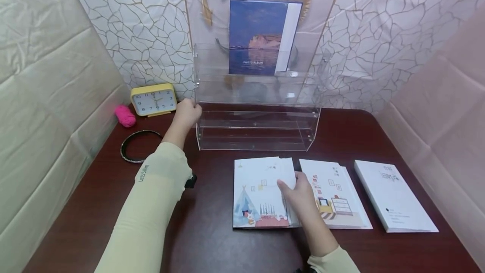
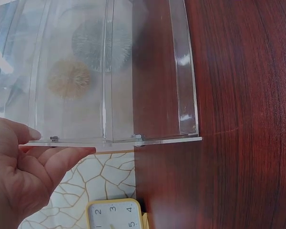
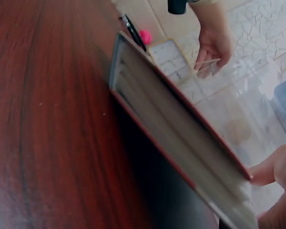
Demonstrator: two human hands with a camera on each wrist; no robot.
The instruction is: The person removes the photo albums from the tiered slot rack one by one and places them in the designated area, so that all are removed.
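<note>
Dark table (image 1: 212,231): right hand (image 1: 299,195) grips album (image 1: 259,193)

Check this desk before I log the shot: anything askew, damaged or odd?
Nothing damaged or spilled. Only the left book is off flat: the right hand lifts its right edge off the table.

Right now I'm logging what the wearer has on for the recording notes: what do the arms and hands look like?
Both arms wear snug, pale yellow-green long sleeves. The left sleeve carries small dark "Let'sSlim" lettering near the wrist, beside a black wrist-mounted device. The left hand and right hand are bare: no gloves, no rings visible.
</note>
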